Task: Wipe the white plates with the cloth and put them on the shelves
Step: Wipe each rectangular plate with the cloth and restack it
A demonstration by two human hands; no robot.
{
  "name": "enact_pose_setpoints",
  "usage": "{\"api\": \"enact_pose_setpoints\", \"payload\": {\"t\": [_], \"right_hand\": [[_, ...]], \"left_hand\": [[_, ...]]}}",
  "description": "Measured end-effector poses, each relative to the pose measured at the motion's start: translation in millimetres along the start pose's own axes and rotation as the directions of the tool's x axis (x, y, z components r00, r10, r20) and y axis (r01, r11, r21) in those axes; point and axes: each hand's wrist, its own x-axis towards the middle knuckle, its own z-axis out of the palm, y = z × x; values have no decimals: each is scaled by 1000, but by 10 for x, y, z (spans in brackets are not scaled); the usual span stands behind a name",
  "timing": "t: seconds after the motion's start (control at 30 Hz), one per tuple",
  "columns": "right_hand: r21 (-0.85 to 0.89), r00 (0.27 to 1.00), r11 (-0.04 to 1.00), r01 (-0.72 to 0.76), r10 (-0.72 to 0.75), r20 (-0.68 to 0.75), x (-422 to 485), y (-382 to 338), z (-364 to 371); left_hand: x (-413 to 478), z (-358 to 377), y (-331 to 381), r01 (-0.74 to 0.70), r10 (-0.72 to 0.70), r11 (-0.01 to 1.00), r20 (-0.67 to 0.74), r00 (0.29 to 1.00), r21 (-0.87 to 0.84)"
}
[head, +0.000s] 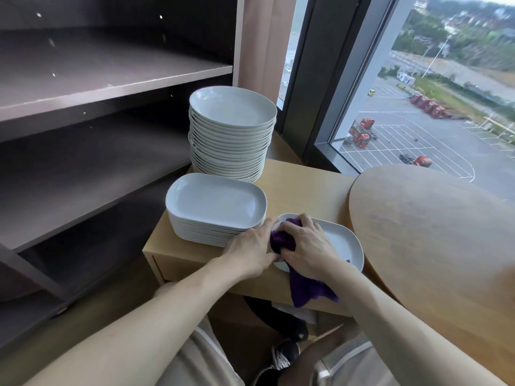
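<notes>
Dark shelves point(111, 79) are seen far left of the plate, two boards bare of dishes. Between them and the plate, a stack of white oblong plates point(214, 207) is set on the pale tabletop point(301, 188), its near right corner just beside the plate's left end. Behind that stack, farther from the plate, a taller round stack point(231, 135) is placed.

The left hand point(250, 246) is laid on the plate's left end, which is gripped between the index finger on the far rim and the thumb on the near rim. A purple cloth point(303, 291) is bunched just right of it, on the plate's left half; a loose tail is draped over the plate's near rim and the tabletop's edge. The right hand point(309, 246) is curled over the bunch, which is clamped against the plate. The two hands are almost touching.

The plate point(345, 243), white and oblong, is lying flat at the tabletop's near right corner. Just right of it a round wooden table point(432, 232) is seen, and beyond that a window point(418, 107).
</notes>
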Motion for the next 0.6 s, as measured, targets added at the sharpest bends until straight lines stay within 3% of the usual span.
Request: {"api": "enact_pose_setpoints", "payload": {"t": [0.13,0.37,0.6], "right_hand": [[9,998,1000,18,-18,53,-93,85,-51],[-63,1000,998,3,-2,17,-329,219,-92],[-354,991,927,-128,130,-18,-524,613,-298]], "left_hand": [[-13,-19,1,-19,18,999,19,1000,42],[-15,-32,-36,-51,42,983,56,998,179],[-7,-1,-44,-36,28,990,56,998,136]]}}
